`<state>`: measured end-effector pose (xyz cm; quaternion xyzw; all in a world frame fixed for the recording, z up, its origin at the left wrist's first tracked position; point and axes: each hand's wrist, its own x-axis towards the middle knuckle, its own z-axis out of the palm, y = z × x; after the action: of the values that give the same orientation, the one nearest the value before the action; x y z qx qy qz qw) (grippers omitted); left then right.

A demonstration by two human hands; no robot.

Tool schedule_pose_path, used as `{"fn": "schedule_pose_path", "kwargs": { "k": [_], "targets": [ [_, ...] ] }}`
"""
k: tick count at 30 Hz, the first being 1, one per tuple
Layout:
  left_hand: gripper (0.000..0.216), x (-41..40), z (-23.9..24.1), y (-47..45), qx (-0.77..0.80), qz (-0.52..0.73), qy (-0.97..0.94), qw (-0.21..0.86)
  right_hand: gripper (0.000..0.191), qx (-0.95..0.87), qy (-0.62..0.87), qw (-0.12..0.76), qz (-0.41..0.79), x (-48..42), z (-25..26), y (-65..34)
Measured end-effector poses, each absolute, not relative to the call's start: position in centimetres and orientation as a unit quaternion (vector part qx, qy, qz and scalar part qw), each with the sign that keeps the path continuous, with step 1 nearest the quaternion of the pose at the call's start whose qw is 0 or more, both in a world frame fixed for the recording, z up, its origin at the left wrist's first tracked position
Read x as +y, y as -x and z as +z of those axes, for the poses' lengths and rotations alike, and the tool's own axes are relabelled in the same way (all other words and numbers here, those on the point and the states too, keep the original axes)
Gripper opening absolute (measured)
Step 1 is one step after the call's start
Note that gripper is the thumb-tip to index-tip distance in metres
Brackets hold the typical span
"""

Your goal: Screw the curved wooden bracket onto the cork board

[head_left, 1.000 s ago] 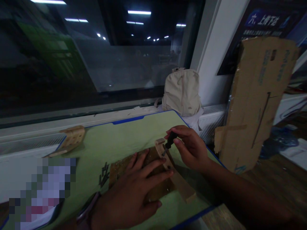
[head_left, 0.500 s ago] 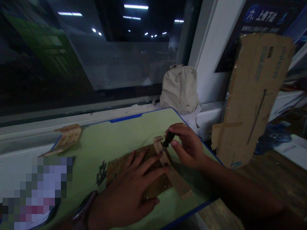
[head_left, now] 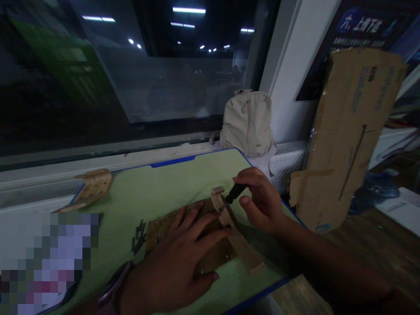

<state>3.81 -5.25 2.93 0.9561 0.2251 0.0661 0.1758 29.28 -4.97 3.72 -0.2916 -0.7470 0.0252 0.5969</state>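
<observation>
Nearest the camera, the left hand (head_left: 177, 262) lies flat with its fingers spread, palm down on a brown board (head_left: 157, 232), gripping nothing; a dark band (head_left: 111, 288) circles its wrist. Its fingertips reach almost to the grip of the right hand (head_left: 262, 203), which is closed around a small screwdriver (head_left: 235, 191) with a black handle, pinched between thumb and fingers. The shaft slants down and to the left from that grip, and its tip meets a pale wooden strip (head_left: 244, 253) just below the fingers. The strip runs along the right edge of the board, from a small block (head_left: 217, 191) at its far end, just left of the grip, back toward the camera under the right wrist. Board and strip rest on a green mat (head_left: 157, 188) with a blue border. Well to the left of the grip, past the left hand, a small heap of dark screws (head_left: 139, 236) lies on the mat – too dim to count. Farther left and beyond, at the mat's far corner, sits 1 slatted wooden piece (head_left: 93, 186). Beyond the grip, a cream backpack (head_left: 247, 122) stands against the window sill, and to the right of the grip a tall cardboard box (head_left: 351, 131) leans upright beside the table – behind both, a dark window (head_left: 131, 87) reflects ceiling lights.
</observation>
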Motion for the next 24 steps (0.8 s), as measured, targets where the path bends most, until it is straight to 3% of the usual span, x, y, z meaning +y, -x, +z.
{"fn": "schedule_pose_path", "kwargs": {
  "k": [7, 12, 17, 24],
  "targets": [
    [0.091, -5.3, 2.7, -3.8, 0.235, 0.042, -0.954, 0.18, 0.038, -0.727, 0.313, 0.601, 0.115, -5.2, 3.1, -28.7],
    [0.093, -5.3, 2.8, -3.9, 0.241, 0.039, -0.95, 0.194, 0.04, -0.696, 0.284, 0.657, 0.063, -4.6, 2.7, -28.9],
    [0.091, -5.3, 2.9, -4.0, 0.242, 0.046, -0.949, 0.199, 0.033, -0.724, 0.305, 0.617, 0.033, -5.0, 3.2, -29.3],
    [0.092, -5.3, 2.7, -3.8, 0.24, 0.045, -0.95, 0.192, 0.034, -0.699, 0.306, 0.628, 0.155, -5.1, 2.8, -28.5]
  ]
}}
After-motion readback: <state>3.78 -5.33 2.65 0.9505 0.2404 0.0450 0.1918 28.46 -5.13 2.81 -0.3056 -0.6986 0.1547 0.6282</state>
